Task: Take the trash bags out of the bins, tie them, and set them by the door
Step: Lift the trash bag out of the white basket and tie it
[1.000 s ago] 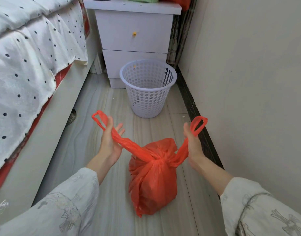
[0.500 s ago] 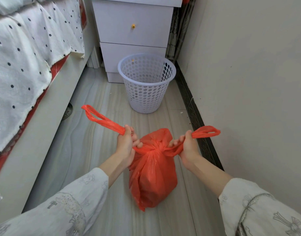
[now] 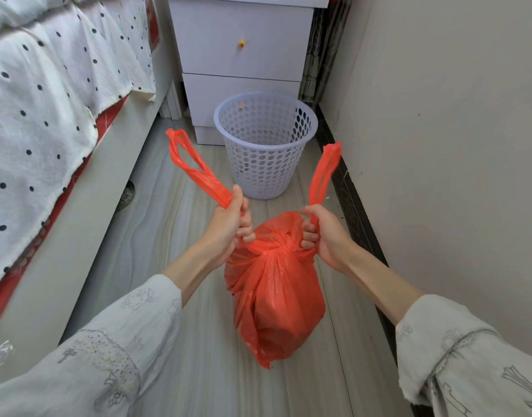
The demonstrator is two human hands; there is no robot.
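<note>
trash bag [image 3: 273,296] knotted | left hand [image 3: 228,224] fist grips handle | right hand [image 3: 321,233] fist grips handle

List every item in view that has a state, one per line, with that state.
red trash bag: out of the bin, knotted once at the neck, handles free
left hand: shut on left handle
right hand: shut on right handle
white bin: upright, unlined
nightstand drawers: closed
</note>
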